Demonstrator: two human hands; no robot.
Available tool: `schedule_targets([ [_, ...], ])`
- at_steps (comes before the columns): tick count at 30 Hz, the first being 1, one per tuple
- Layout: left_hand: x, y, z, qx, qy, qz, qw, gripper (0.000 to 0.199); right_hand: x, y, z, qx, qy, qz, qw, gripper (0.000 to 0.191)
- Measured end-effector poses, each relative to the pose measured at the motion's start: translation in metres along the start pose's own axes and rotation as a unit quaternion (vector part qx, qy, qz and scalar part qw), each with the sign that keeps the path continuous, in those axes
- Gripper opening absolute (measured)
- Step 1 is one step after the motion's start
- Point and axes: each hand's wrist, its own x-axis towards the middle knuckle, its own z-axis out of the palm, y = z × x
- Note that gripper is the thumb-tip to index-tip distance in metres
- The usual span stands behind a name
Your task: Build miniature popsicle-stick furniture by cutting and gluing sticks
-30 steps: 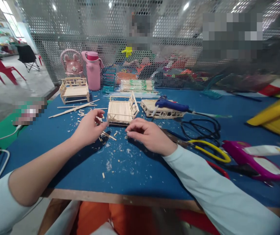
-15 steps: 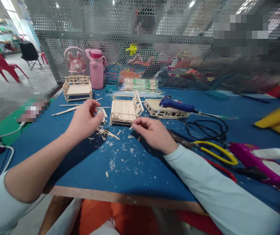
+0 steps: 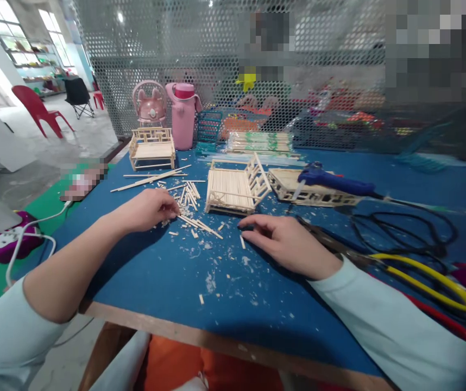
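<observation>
My left hand (image 3: 149, 210) rests at the left edge of a pile of short wooden sticks (image 3: 190, 195), its fingers closed at the ends of some longer sticks (image 3: 202, 225). My right hand (image 3: 284, 239) is low over the blue table, thumb and index finger apart, with a short stick piece (image 3: 243, 241) lying by the thumb tip. Between and beyond the hands stands a small stick-built bed frame (image 3: 233, 187) with a slatted top and a raised railing on its right side. Another stick-built bench (image 3: 152, 149) is at the back left.
A blue glue gun (image 3: 334, 180) lies on a stick frame (image 3: 285, 182) at right, its black cable coiled nearby. Yellow-handled pliers (image 3: 420, 271) sit beside my right forearm. Pink bottle (image 3: 183, 119), bagged sticks (image 3: 259, 142) and mesh screen stand behind; a purple socket (image 3: 15, 239) is left.
My left hand has lowered to the stick pile. My right hand has moved away from the bed frame, and the small piece at its fingertips now lies on the table. The view has shifted left.
</observation>
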Motion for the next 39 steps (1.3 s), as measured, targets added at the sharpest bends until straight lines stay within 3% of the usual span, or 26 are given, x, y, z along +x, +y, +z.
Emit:
schedule_targets([
  [4,0.001,0.004,-0.001,0.001,0.029,0.022,0.999,0.017,0.004,-0.005,0.004,-0.023,0.029,-0.051,0.998,0.024],
  [11,0.003,0.012,0.008,0.006,0.048,0.009,0.999,0.016,0.024,-0.020,0.016,-0.128,-0.031,-0.115,0.985,0.020],
  [14,0.003,0.014,0.012,-0.016,0.073,0.004,0.997,0.016,0.021,-0.021,0.015,-0.132,-0.020,-0.125,0.983,0.019],
  [17,0.003,0.017,0.013,-0.041,0.119,-0.021,0.992,0.017,0.011,-0.020,0.006,-0.076,-0.002,-0.121,0.990,0.019],
  [24,0.003,0.021,0.017,-0.126,0.197,-0.061,0.970,0.023,0.002,-0.009,-0.011,0.047,0.012,-0.035,0.998,0.014],
  [26,0.001,0.028,0.021,-0.146,0.237,-0.056,0.959,0.023,0.003,-0.009,-0.011,0.136,-0.012,-0.010,0.991,0.012],
  [29,-0.002,0.048,0.027,-0.183,0.275,-0.029,0.943,0.019,0.001,-0.013,-0.008,0.301,-0.047,0.024,0.952,0.008],
  [32,-0.002,0.075,0.036,-0.220,0.190,0.010,0.957,0.022,-0.004,-0.019,-0.005,0.407,-0.090,0.024,0.909,0.016],
  [35,0.003,0.094,0.042,-0.211,0.082,0.072,0.971,0.019,-0.006,-0.022,-0.003,0.443,-0.105,0.020,0.890,0.024],
  [39,0.010,0.098,0.045,-0.172,0.057,0.082,0.980,0.023,-0.004,-0.025,0.000,0.449,-0.089,0.046,0.888,0.024],
])
